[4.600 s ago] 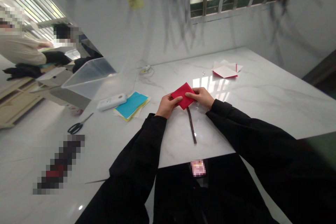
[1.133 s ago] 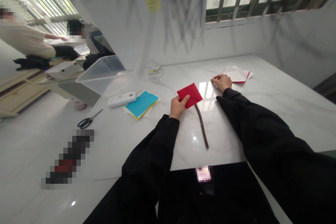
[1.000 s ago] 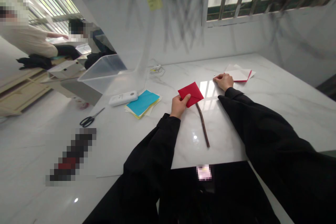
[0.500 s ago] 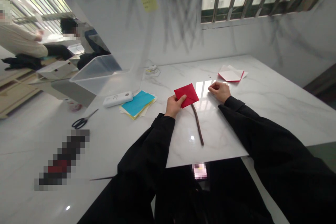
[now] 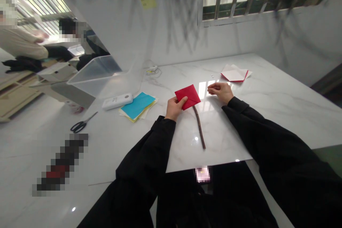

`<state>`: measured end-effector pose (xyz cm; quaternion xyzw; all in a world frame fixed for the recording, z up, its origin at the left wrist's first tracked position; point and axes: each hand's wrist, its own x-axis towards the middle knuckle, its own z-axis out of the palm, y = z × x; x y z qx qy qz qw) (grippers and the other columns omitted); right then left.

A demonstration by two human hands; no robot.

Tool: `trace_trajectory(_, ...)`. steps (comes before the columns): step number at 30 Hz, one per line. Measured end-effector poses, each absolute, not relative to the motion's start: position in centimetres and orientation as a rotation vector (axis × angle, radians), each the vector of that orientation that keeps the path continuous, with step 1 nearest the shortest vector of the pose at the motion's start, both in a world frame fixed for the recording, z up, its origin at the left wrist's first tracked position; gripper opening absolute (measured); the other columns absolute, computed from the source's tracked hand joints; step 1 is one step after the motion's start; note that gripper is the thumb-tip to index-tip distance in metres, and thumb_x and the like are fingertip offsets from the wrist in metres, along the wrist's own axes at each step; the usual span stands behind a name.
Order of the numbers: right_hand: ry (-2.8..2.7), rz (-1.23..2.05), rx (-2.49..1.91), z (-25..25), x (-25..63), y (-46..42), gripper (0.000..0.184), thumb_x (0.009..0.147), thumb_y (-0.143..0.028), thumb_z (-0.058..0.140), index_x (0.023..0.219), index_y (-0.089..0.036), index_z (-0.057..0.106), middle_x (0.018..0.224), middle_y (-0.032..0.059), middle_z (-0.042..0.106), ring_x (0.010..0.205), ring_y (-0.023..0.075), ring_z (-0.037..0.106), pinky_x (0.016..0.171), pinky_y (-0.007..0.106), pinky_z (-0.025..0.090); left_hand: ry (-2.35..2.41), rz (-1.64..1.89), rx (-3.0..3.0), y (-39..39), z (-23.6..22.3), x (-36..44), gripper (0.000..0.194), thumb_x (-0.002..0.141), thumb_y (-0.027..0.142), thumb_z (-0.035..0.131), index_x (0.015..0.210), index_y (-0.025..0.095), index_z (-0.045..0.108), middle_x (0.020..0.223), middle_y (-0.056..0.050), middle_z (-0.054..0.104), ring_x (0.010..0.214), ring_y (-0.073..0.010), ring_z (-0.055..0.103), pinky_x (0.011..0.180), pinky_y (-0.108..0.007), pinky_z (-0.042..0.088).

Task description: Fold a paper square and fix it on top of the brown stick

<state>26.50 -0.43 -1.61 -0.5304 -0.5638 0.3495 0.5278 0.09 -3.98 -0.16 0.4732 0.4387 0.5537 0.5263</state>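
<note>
My left hand is closed on the near corner of a folded red paper, holding it just above the white marble table. A thin brown stick lies on the table under and in front of the paper. My right hand hovers just right of the red paper with its fingers pinched together; whatever is in the pinch is too small to make out.
Red and white paper pieces lie at the back right with tiny white beads beside them. A stack of blue and yellow sheets, a white remote-like device, scissors and a clear plastic bin sit left. Other people work at the far left.
My right hand let go of the red paper, reached to the paper pieces and beads at the back right, then came back toward the red paper with fingers pinched. My left hand kept holding the paper.
</note>
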Motion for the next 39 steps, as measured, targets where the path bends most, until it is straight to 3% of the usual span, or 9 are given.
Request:
trace_trajectory(5, -1.265, 1.009, -1.019, 0.6, 24.0, -2.0, 0.038, 0.071, -0.048, 0.088, 0.086, -0.016, 0.075, 0.081, 0.0081, 0.077, 0.074, 0.0192, 0.073, 0.075, 0.037, 0.064, 1.072, 1.315, 1.138, -4.1, -0.1, 0.0, 0.048, 0.062, 0.047, 0.092, 0.090, 0.010, 0.079, 0.089, -0.010, 0.080, 0.077, -0.0202, 0.071, 0.076, -0.032, 0.055)
trace_trajectory(12, -1.669, 0.719, -0.855, 1.8, 20.9, -4.5, 0.020, 0.086, -0.043, 0.078, 0.088, -0.024, 0.079, 0.111, 0.0075, 0.068, 0.102, 0.0230, 0.066, 0.082, 0.038, 0.059, 1.070, 1.300, 1.198, -4.1, -0.3, 0.0, 0.048, 0.065, 0.048, 0.090, 0.093, 0.011, 0.080, 0.088, -0.009, 0.080, 0.074, -0.0198, 0.070, 0.073, -0.032, 0.054)
trace_trajectory(16, -1.794, 0.570, -0.879, 0.9, 20.1, -4.7, 0.009, 0.090, -0.034, 0.074, 0.089, -0.027, 0.079, 0.116, 0.0076, 0.065, 0.110, 0.0249, 0.062, 0.088, 0.042, 0.055, 1.076, 1.294, 1.280, -4.4, -0.1, 0.2, 0.045, 0.068, 0.048, 0.088, 0.091, 0.011, 0.079, 0.084, -0.008, 0.079, 0.070, -0.0180, 0.068, 0.069, -0.029, 0.052)
trace_trajectory(33, -1.789, 0.519, -0.996, 0.4, 20.0, -4.6, 0.006, 0.086, -0.033, 0.078, 0.087, -0.027, 0.080, 0.125, 0.0086, 0.063, 0.113, 0.0276, 0.059, 0.095, 0.048, 0.054, 1.068, 1.286, 1.400, -5.0, 0.4, 0.6, 0.043, 0.072, 0.049, 0.084, 0.090, 0.010, 0.079, 0.081, -0.007, 0.078, 0.069, -0.0181, 0.067, 0.066, -0.028, 0.051)
trace_trajectory(39, -1.693, 0.678, -1.019, 0.7, 19.5, -5.0, 0.016, 0.082, -0.039, 0.078, 0.086, -0.023, 0.078, 0.125, 0.0103, 0.062, 0.112, 0.0267, 0.062, 0.093, 0.047, 0.057, 1.002, 1.302, 1.308, -5.1, 0.7, 0.9, 0.047, 0.068, 0.049, 0.087, 0.097, 0.012, 0.079, 0.090, -0.008, 0.079, 0.079, -0.0214, 0.071, 0.076, -0.033, 0.056)
